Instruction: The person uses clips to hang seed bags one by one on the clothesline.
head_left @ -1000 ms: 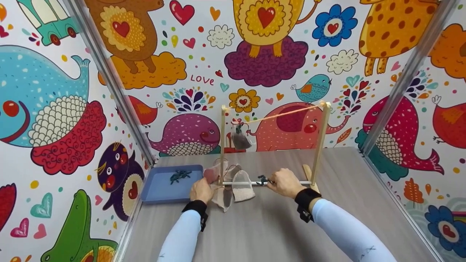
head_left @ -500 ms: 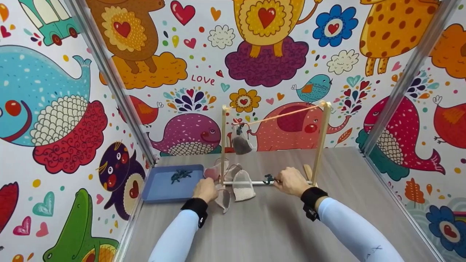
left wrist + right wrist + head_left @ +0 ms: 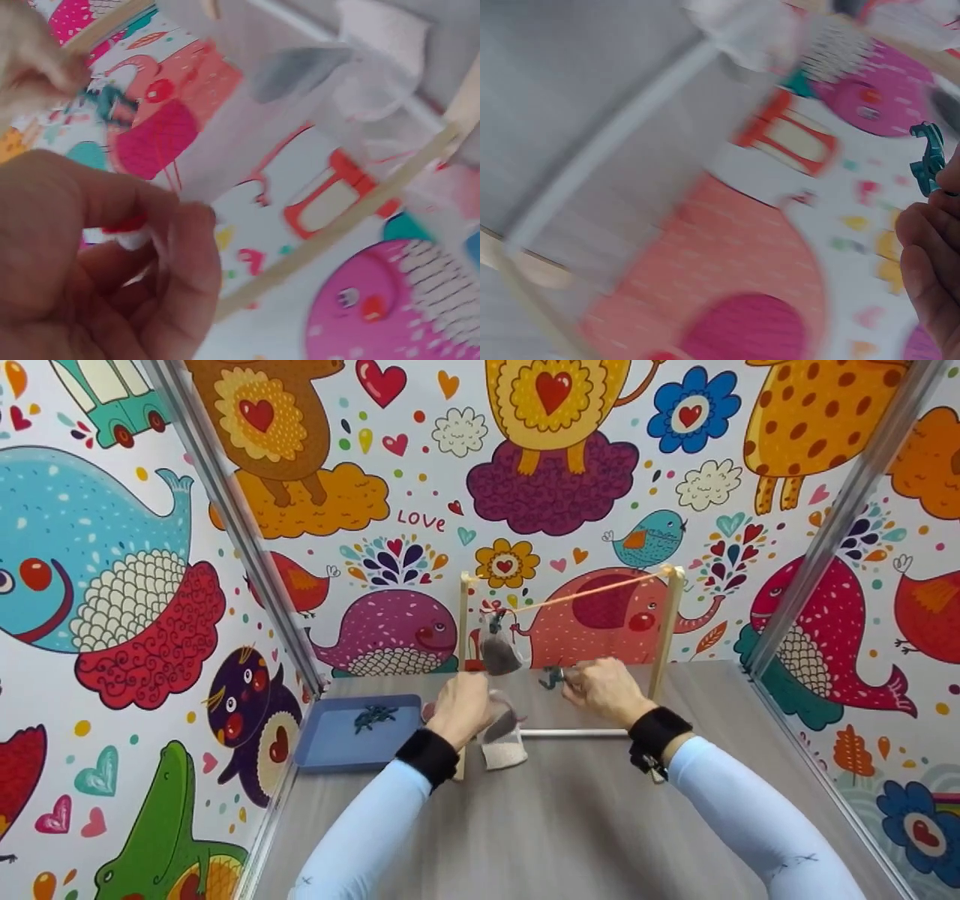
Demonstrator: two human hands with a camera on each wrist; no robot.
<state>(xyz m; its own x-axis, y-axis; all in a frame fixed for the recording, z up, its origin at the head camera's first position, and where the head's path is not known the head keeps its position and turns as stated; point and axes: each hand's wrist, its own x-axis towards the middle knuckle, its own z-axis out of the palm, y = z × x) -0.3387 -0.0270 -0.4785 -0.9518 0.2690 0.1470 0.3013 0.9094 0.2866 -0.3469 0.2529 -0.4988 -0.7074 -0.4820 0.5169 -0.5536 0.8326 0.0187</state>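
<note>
My left hand [image 3: 463,709] pinches the top of a sheer pouch [image 3: 292,75] with grey contents, raised off the table beside the left post. My right hand [image 3: 611,690] pinches a dark green clip [image 3: 930,159], held up inside the wooden frame. An orange string [image 3: 592,587] slopes between the frame's two posts, above both hands. Near its left end hangs another sheer pouch [image 3: 500,654] with dark contents, a green clip at its top. A pouch with whitish contents [image 3: 504,754] lies at the white bottom rod [image 3: 574,733].
A blue tray [image 3: 319,757] with several green clips [image 3: 375,718] stands at the left. The right wooden post [image 3: 667,637] rises beside my right hand. Patterned walls [image 3: 420,457] enclose the back and sides. My left hand partly hides the left post [image 3: 463,622].
My left hand has risen and moved right from the pouches beside the tray, lifting the grey one. My right hand has lifted the green clip from near the rod.
</note>
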